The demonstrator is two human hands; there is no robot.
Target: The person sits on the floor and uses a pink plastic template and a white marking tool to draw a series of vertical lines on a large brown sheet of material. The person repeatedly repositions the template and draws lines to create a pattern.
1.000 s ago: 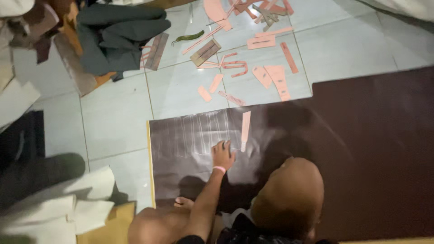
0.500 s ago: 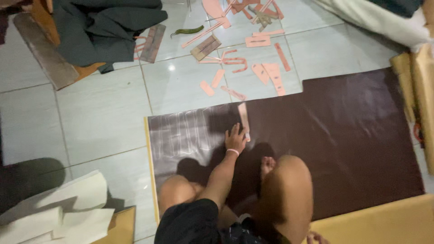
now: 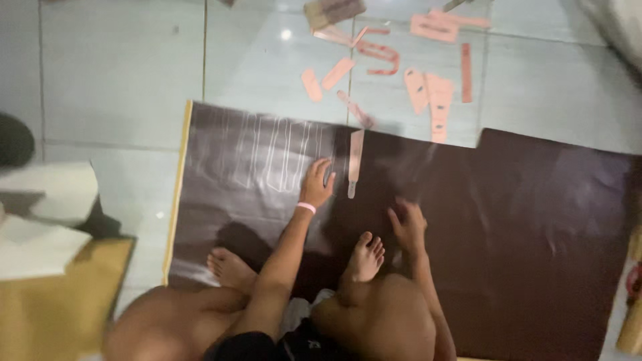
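Observation:
I sit on the floor on a large dark brown sheet (image 3: 521,220) that bears several white traced outlines (image 3: 267,157) near its left end. My left hand (image 3: 315,184), with a pink wristband, lies flat on the sheet just right of those outlines. A narrow pink template strip (image 3: 355,159) lies upright on the sheet right beside that hand's fingers. My right hand (image 3: 406,224) rests on the sheet lower right of the strip, fingers apart, with nothing visible in it. My bare feet (image 3: 364,257) rest on the sheet near both hands.
Several pink cut-out templates (image 3: 428,87) are scattered on the pale tiled floor (image 3: 120,73) beyond the sheet. White sheets (image 3: 47,194) and a tan board (image 3: 53,301) lie at the left. A tan piece (image 3: 632,321) sits at the right edge.
The view has closed in on the sheet. My left hand stays by the pink strip. My right hand has come into view and now rests on the sheet.

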